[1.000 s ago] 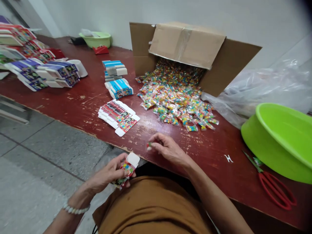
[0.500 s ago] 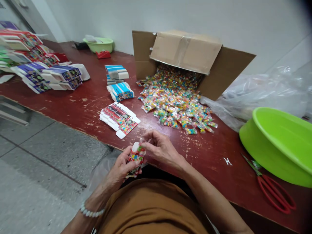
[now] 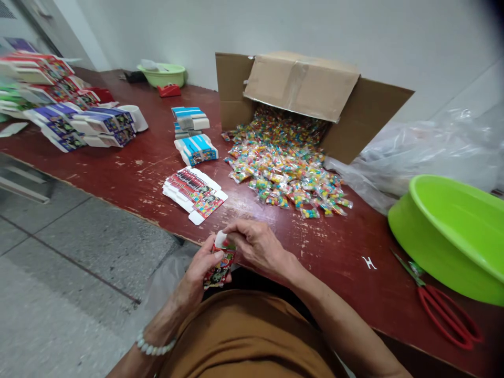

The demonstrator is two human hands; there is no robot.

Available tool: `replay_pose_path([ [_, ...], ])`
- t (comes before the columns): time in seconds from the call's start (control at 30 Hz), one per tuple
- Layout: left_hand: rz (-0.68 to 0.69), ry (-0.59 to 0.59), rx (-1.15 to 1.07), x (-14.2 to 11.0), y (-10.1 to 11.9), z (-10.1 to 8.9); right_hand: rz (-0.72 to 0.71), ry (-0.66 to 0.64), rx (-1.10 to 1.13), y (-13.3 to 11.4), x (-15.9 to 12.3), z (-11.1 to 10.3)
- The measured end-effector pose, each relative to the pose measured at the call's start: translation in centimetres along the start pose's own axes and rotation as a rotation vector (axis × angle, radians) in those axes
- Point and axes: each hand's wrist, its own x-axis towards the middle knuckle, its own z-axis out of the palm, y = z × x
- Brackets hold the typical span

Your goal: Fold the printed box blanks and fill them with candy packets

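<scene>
My left hand (image 3: 200, 268) is wrapped round a small red printed candy box (image 3: 221, 268), held at the table's front edge close to my body. The box's white end flap (image 3: 221, 239) stands up at its open top. Above that opening, my right hand (image 3: 255, 242) has its fingers closed on a small clear candy packet (image 3: 230, 244), mostly hidden by the fingers and the box. Just beyond my hands lies a fanned stack of flat red cartons (image 3: 195, 193). Many clear candy packets (image 3: 283, 173) are heaped on the table in front.
The heap spills from a tipped cardboard box (image 3: 303, 86). At right are a lime-green basin (image 3: 441, 236), red-handled scissors (image 3: 447, 315) and plastic sheeting (image 3: 429, 142). Blue cartons (image 3: 197, 149), purple cartons (image 3: 102, 123) and a red tape dispenser (image 3: 169, 90) sit at left.
My left hand has tilted the candy box so more of its printed face shows. My right fingers have moved down over the opening, covering more of the candy packet.
</scene>
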Motion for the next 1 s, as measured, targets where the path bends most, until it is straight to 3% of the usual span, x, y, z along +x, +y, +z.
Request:
replay_pose_path([
  [0.13, -0.016, -0.010, -0.034, 0.0, -0.1, -0.3, 0.090, 0.014, 0.214, 0.3, -0.4, 0.3],
  [0.27, 0.010, -0.012, -0.039, 0.1, -0.4, 0.0, 0.075, 0.120, 0.116, 0.5, -0.5, 0.6],
  [0.37, -0.003, 0.039, -0.133, 0.4, -0.1, 0.6, -0.013, 0.044, 0.069, 0.5, -0.5, 0.4],
  [0.43, -0.025, 0.092, -0.201, 0.5, 0.3, 0.9, -0.011, 0.015, 0.159, 0.5, -0.5, 0.2],
  [0.57, -0.034, 0.091, -0.211, 0.5, 0.9, 1.2, 0.268, 0.113, 0.592, 1.0, -0.6, 0.6],
  [0.7, 0.036, 0.074, -0.140, 0.8, 0.6, 1.5, 0.466, -0.074, 0.948, 1.4, -0.8, 1.9],
  [0.77, 0.056, 0.091, -0.154, 1.0, 0.4, 1.6, 0.402, -0.024, 0.886, 1.4, -0.9, 2.3],
  [0.87, -0.028, 0.103, -0.282, 1.1, 0.8, 1.6, 0.128, 0.174, 0.572, 1.2, -0.9, 2.2],
  [0.93, -0.117, 0.074, -0.376, 1.0, 1.3, 1.7, 0.001, 0.160, 0.424, 1.2, -1.1, 2.0],
  [1.0, -0.162, 0.050, -0.426, 0.8, 1.8, 1.7, 0.019, 0.095, 0.395, 1.1, -1.2, 1.9],
])
